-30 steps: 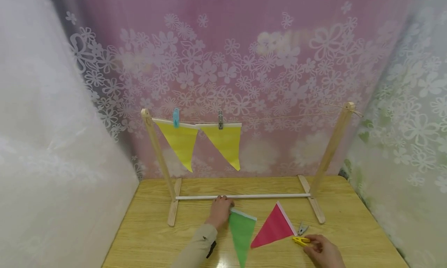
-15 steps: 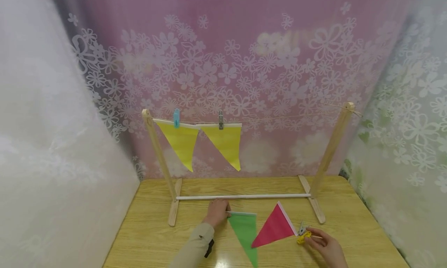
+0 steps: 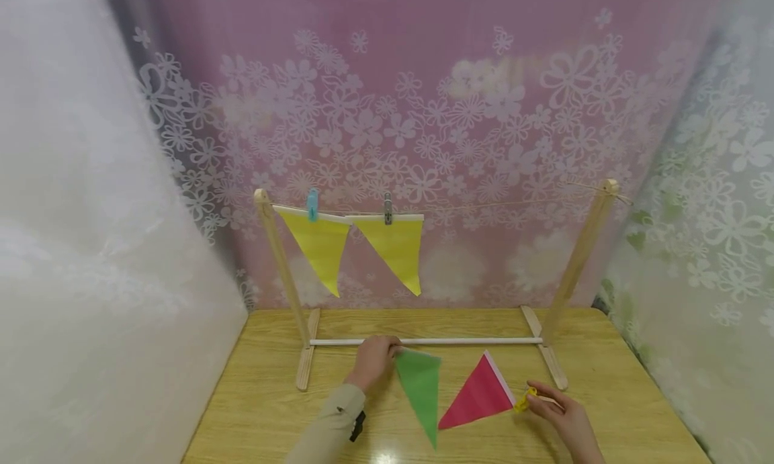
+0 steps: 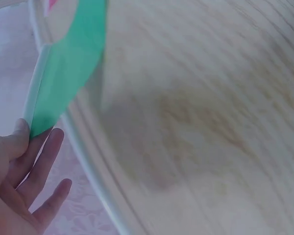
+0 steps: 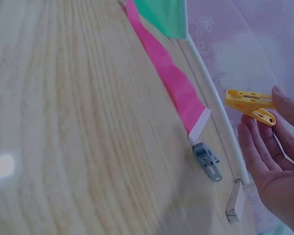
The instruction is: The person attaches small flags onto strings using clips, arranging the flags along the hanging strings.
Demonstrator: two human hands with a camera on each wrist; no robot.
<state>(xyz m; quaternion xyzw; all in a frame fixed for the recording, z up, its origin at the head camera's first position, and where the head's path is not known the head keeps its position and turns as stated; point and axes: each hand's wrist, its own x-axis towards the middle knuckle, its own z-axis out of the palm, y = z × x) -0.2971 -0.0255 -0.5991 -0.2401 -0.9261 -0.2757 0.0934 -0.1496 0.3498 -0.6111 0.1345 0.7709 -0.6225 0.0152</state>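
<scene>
Two yellow flags point(image 3: 320, 249) hang; left hand point(image 3: 373, 360) pinches green flag point(image 3: 420, 390), right hand point(image 3: 559, 413) pinches yellow peg point(image 5: 250, 104); grey peg point(image 5: 207, 161) shows only at right wrist.

1. The tabletop point(image 3: 266, 410) is pale wood-grain with a smooth, glossy finish — a light reflects off it near the front edge.
2. The rack's posts point(image 3: 281, 270) and feet look like bare, matt wood; its white crossbar point(image 3: 459, 341) is smooth.
3. The green pennant point(image 3: 420, 390) and pink pennant point(image 3: 478, 400) look like thin, smooth sheet, slightly satiny.
4. The yellow clothespin point(image 5: 250, 105) is glossy plastic; the grey clothespin point(image 5: 207, 160) is duller — plastic by its look.
5. The backdrop point(image 3: 423, 115) is sheer, flower-patterned cloth.
</scene>
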